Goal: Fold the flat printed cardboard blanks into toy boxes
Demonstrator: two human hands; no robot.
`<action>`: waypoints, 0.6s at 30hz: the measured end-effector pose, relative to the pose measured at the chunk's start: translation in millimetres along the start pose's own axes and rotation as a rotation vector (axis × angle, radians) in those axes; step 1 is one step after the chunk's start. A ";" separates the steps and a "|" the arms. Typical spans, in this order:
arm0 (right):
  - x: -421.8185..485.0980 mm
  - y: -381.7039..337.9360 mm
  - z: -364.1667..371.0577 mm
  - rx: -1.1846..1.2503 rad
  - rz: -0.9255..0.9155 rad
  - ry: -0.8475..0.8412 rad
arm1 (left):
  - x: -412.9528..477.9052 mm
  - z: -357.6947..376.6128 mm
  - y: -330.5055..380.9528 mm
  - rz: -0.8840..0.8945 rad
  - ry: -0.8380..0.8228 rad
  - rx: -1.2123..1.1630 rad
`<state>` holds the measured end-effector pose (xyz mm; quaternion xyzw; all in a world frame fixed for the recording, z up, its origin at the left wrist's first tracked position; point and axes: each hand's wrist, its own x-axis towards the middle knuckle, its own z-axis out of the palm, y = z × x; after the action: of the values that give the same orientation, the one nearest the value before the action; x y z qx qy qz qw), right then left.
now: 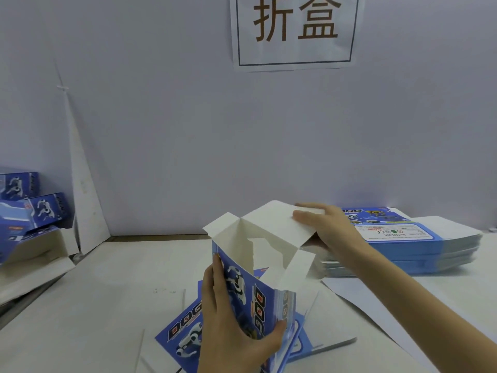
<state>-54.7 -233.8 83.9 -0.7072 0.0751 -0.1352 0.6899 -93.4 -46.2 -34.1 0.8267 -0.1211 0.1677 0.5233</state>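
Observation:
A blue printed box (250,286) with a robot dog picture stands upright in the middle of the table, opened into a tube with its white top flaps spread. My left hand (231,324) grips its near blue wall, thumb on one edge and fingers wrapped round the other. My right hand (320,224) lies with straight fingers on the big white lid flap (271,224) at the far side. Under the box lies a flat blue blank (183,332). A stack of flat blanks (419,246) sits at the right.
Folded blue boxes (32,211) pile up at the far left by the wall. A white sign with two large characters (294,28) hangs on the back wall. White paper sheets (376,305) cover the table to the right.

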 end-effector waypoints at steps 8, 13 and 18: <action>-3.6 -8.8 4.5 -0.376 -0.531 0.053 | -2.4 1.4 0.6 -0.009 0.017 0.007; -7.2 -29.2 12.9 0.155 -0.014 -0.018 | -1.2 0.7 0.3 0.008 0.018 0.005; -2.4 -32.4 16.0 0.186 0.125 -0.045 | -2.3 2.4 -2.8 0.016 0.034 0.020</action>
<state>-54.8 -216.7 115.8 -0.6367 0.0906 -0.0826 0.7613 -94.1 -47.1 -38.3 0.8280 -0.1171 0.1869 0.5156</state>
